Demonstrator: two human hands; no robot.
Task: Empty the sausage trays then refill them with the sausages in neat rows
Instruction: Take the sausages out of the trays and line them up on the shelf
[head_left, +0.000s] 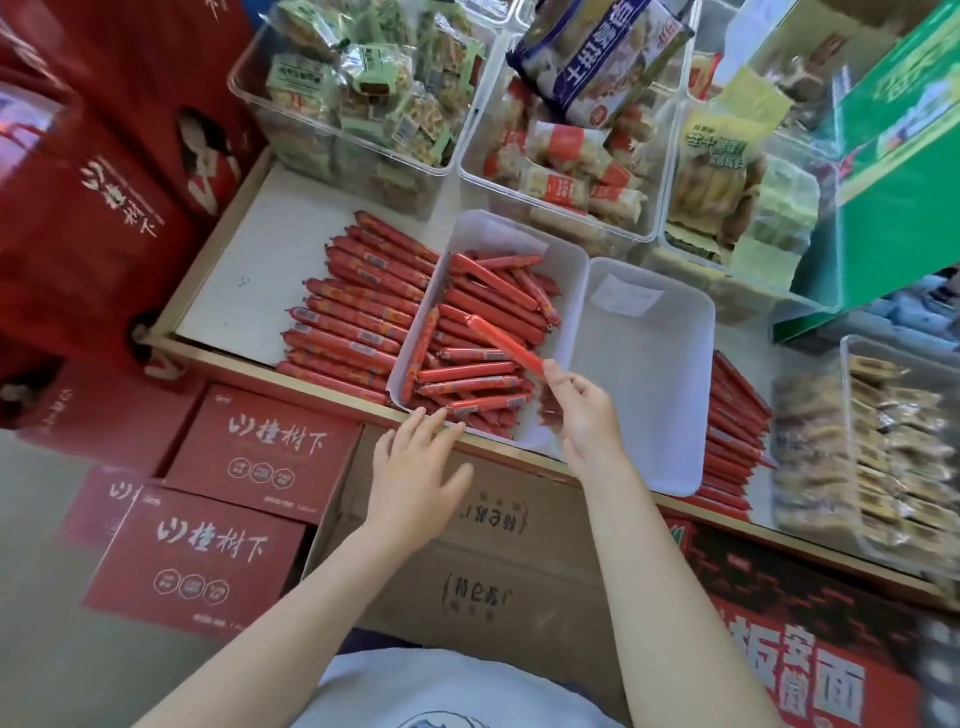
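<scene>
Two white plastic trays sit side by side on the shelf. The left tray (563, 291) holds a jumble of red sausages (483, 332). The right tray (670, 395) is bare apart from a paper slip. My right hand (582, 410) pinches one red sausage (504, 340) by its end, lifted above the left tray. My left hand (421, 473) hovers with fingers spread at the left tray's near edge, holding nothing. A loose pile of red sausages (348, 322) lies on the shelf left of the trays, and another sausage pile (732, 441) lies right of them.
Clear bins of wrapped snacks (363, 98) stand behind the trays. More snack bins (883, 457) sit at the right. A green box (893, 156) is at the back right. Red cartons (260, 457) and brown cardboard boxes (493, 545) are stacked below the shelf edge.
</scene>
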